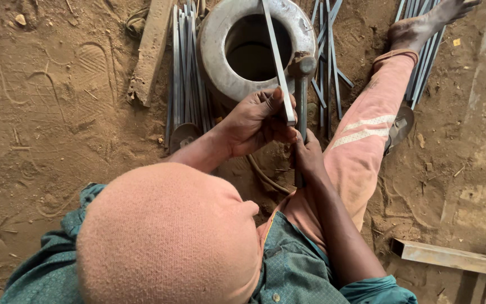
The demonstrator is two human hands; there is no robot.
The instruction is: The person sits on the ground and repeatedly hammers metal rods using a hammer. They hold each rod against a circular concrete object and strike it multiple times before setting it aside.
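My left hand (252, 121) is shut on a flat grey metal strip (277, 56). The strip runs away from me across the top of a heavy round steel ring (216, 39) that stands on the sandy ground. My right hand (308, 156) grips the handle of a hammer (301, 90). The hammer's head rests at the ring's near right rim, right beside the strip. Both hands are close together just in front of the ring.
Several cut metal strips (185, 73) lie on the sand left of the ring, and more strips (327, 62) lie to its right. A leg in pink trousers (361, 141) stretches right, its bare foot (417, 28) on strips. A wooden plank (151, 50) lies far left, a square steel tube (448, 257) near right.
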